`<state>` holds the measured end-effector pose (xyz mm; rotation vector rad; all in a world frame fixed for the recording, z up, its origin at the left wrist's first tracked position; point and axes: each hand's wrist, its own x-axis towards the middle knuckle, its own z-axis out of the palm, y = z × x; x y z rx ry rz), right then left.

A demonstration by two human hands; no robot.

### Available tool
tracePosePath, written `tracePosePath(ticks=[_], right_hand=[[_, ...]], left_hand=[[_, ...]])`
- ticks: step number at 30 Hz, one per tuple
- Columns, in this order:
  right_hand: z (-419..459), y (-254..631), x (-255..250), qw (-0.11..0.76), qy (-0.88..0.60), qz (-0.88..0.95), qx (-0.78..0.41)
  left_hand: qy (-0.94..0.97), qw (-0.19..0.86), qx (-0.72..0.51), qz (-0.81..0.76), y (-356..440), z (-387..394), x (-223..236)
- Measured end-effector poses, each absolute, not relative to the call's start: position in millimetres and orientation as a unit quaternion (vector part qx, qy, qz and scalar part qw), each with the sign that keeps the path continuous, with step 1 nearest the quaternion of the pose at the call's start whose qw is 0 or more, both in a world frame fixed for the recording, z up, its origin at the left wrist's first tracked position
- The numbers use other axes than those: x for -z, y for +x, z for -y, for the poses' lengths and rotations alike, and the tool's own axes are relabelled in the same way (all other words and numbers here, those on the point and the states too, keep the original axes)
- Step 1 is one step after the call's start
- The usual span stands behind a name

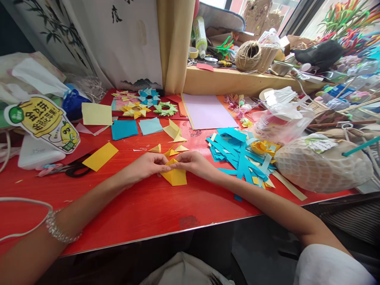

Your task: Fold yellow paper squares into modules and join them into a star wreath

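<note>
Between my two hands is a yellow sheet of paper (177,178), partly folded, just above the red table. My left hand (151,165) pinches its left upper edge. My right hand (194,164) pinches the upper edge from the other side, the thumbs almost touching. Right behind the fingers lie small folded yellow paper pieces (170,152), with a larger pale yellow folded piece (175,131) farther back. A flat yellow paper rectangle (101,156) rests to the left, next to dark-handled scissors (77,169).
Blue sheets (124,130) and light blue sheets (151,126) lie behind my left hand. Finished paper rings (165,109) sit at the back. Blue paper strips (234,152) are heaped to the right, near a netted round object (323,166). A white cable (26,200) curves at the left.
</note>
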<state>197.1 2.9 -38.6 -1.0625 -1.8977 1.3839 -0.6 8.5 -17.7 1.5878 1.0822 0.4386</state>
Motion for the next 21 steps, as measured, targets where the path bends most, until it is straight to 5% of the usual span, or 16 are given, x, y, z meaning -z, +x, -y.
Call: tracePosePath(ticks=[21], right_hand=[[5.7, 195.9, 33.4, 0.249, -0.368, 0.757, -0.478]], left_hand=[[0.803, 0.293, -0.245, -0.458, 9.5, 8.4, 11.9]])
